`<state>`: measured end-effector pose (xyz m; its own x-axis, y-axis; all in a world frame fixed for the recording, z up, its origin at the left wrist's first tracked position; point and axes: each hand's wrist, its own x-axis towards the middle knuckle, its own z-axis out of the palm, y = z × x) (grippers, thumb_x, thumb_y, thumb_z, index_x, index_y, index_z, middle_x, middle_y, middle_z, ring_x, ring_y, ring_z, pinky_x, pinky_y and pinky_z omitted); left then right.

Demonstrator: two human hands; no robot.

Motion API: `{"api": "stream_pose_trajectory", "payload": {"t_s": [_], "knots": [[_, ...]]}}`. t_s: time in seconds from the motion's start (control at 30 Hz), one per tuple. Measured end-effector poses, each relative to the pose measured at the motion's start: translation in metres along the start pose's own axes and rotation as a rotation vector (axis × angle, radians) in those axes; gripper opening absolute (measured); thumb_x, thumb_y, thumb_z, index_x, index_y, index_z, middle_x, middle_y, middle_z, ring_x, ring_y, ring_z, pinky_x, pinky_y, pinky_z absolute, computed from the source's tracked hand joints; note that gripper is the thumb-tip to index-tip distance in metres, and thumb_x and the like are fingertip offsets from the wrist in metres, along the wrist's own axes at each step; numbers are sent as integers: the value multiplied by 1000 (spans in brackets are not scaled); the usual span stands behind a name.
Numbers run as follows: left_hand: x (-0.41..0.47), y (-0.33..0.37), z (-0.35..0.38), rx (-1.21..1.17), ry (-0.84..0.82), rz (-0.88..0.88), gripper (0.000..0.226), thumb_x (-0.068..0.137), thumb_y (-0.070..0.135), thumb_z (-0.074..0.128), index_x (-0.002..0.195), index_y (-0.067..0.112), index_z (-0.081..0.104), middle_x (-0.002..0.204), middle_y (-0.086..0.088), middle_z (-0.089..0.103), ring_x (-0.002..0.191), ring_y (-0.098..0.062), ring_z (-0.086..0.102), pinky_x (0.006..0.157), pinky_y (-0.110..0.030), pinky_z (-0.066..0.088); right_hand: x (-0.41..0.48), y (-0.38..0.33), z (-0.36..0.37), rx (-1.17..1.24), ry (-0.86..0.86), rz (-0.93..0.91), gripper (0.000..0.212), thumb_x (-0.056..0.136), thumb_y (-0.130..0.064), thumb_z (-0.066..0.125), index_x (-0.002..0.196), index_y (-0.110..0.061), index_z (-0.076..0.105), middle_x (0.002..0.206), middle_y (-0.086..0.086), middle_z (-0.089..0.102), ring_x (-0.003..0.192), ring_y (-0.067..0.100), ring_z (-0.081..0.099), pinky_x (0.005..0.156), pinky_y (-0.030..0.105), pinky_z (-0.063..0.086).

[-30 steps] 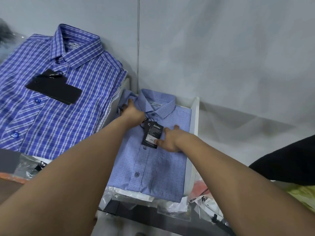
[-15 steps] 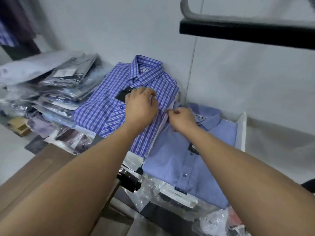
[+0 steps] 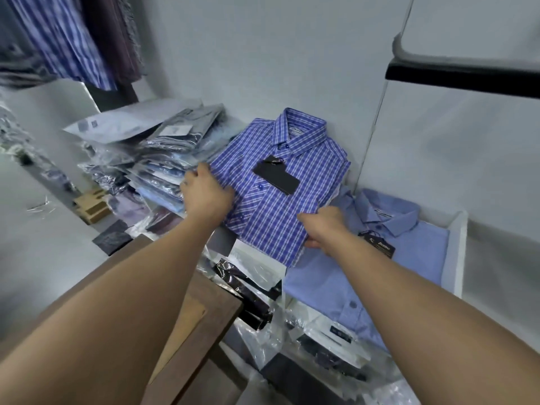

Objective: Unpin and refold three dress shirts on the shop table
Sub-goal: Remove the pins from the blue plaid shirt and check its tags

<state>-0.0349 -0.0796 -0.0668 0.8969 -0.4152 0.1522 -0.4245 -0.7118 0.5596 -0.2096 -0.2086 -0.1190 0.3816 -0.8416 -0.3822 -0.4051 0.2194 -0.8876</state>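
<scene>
On the checked shirt [image 3: 292, 211], both hands have moved outward: left hand [image 3: 206, 197] grips its nine o'clock edge, right hand [image 3: 324, 226] pinches four o'clock.

Left hand [image 3: 206, 197]: bare; back of hand in view, knuckle line rounded, fingertips mostly hidden. Right hand [image 3: 324, 228]: bare; back and thumb side in view, nails too small to judge. Left forearm [image 3: 122, 302]: uncovered from wrist to frame edge, smooth, widening toward elbow under wide-angle lens. Right forearm [image 3: 423, 293]: same build, uncovered over full visible length.
</scene>
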Motion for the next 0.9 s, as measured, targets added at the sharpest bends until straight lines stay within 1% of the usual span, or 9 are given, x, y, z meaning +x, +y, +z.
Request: {"api": "stream_pose_trajectory", "payload": {"t_s": [0.13, 0.23, 0.3, 0.4, 0.47, 0.57, 0.7, 0.8, 0.9], "knots": [[8, 18, -15, -291, 47, 62, 58, 79, 3, 62, 136, 8, 52, 127, -17, 55, 100, -32, 64, 90, -44, 56, -2, -9, 1, -34, 100, -94, 19, 81, -17, 64, 72, -18, 48, 71, 2, 59, 65, 22, 57, 59, 37, 52], [14, 36, -30, -751, -79, -215, 26, 79, 4, 62, 104, 10, 60, 90, -6, 61, 78, -23, 61, 64, -33, 54, -8, -24, 0, 225, 126, -89, 16, 83, -22, 61, 74, -18, 49, 71, 5, 53, 67, 20, 49, 58, 34, 36], [15, 44, -39, -1056, -281, -418, 16, 81, -1, 53, 85, 13, 47, 77, -4, 47, 71, -21, 52, 62, -32, 47, -9, -31, -4, 370, 156, -62, 22, 81, -19, 60, 68, -18, 41, 64, 2, 44, 63, 20, 41, 54, 33, 30], [2, 41, -51, -1329, -512, -486, 16, 80, -1, 42, 78, 15, 40, 77, -4, 47, 65, -19, 51, 71, -31, 51, -12, -35, -14, 394, 149, -3, 18, 79, -16, 57, 70, -16, 42, 63, -2, 43, 61, 20, 44, 54, 31, 32], [-11, 36, -56, -1323, -668, -453, 8, 87, 18, 52, 88, 11, 56, 91, -5, 64, 78, -24, 63, 87, -37, 52, -17, -36, -21, 327, 107, 0, 12, 77, -20, 59, 74, -15, 49, 72, 0, 52, 66, 19, 50, 60, 32, 38], [-23, 25, -59, -1151, -811, -322, 48, 91, 52, 59, 112, 10, 70, 112, -13, 75, 100, -32, 72, 91, -46, 56, -21, -31, -23, 470, -59, -27, 21, 77, -32, 61, 87, -14, 61, 87, 6, 66, 72, 21, 63, 65, 30, 49], [-27, 7, -55, -1019, -845, -284, 22, 102, 24, 56, 112, 7, 66, 96, -10, 76, 82, -23, 72, 77, -37, 60, -32, -35, -24, 588, -228, 9, 23, 101, -30, 52, 101, -12, 67, 82, 4, 72, 70, 21, 68, 64, 33, 54], [-33, -1, -55, -1034, -870, -255, 21, 103, 1, 45, 114, 4, 63, 82, -7, 72, 65, -15, 66, 65, -26, 57, -42, -36, -23, 508, -274, 131, 20, 99, -15, 49, 94, -1, 63, 73, 11, 68, 67, 27, 66, 72, 43, 56], [-42, -12, -60, -1130, -884, -251, 21, 95, -1, 45, 102, 3, 64, 88, -11, 74, 73, -21, 71, 74, -33, 61, -45, -33, -21, 465, -225, 158, 26, 83, -20, 63, 101, -1, 63, 98, 18, 69, 89, 37, 67, 95, 61, 51]]}}
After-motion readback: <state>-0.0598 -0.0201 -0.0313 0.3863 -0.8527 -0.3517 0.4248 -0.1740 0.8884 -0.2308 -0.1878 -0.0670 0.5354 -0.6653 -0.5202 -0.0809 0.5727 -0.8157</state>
